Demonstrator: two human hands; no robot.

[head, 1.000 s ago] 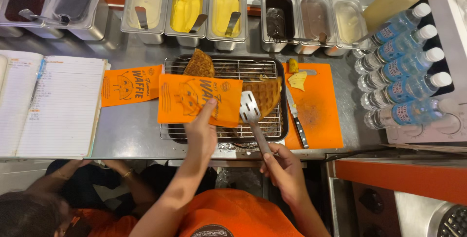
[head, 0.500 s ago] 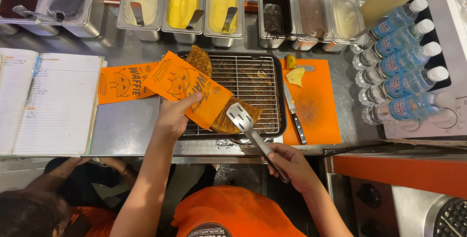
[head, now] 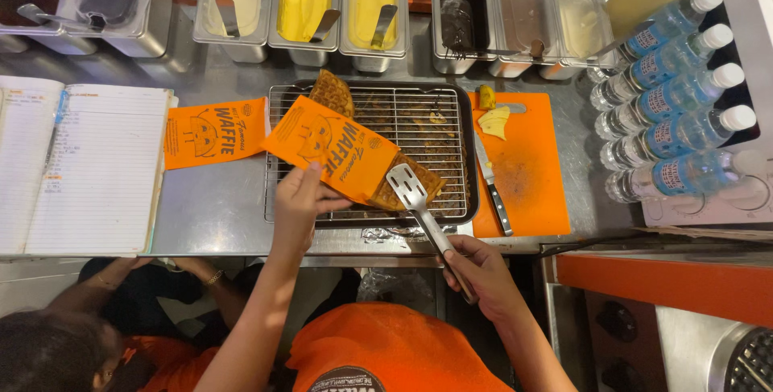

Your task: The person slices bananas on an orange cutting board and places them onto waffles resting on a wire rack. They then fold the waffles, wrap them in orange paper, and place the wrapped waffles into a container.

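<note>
Your left hand [head: 299,203] was pinched on the near edge of an orange paper sleeve [head: 332,147], holding it tilted over the wire rack [head: 435,122]. Your right hand [head: 481,273] was closed round the handle of a slotted metal spatula [head: 408,188], whose blade lay against a browned waffle [head: 403,189] at the sleeve's open right end. The waffle sat partly inside the sleeve, over the near part of the rack.

By the look of it, you were at the bagging step, and the waffle wanted a further push into the sleeve (keeping the paper mouth open with the left hand).

A second waffle piece [head: 332,91] rested at the far left corner of the rack. Another orange sleeve [head: 211,132] lay flat on the table [head: 209,207] to the left, beside an open notebook [head: 88,168]. To the right lay an orange cutting board [head: 527,171] with a knife [head: 491,187].
</note>
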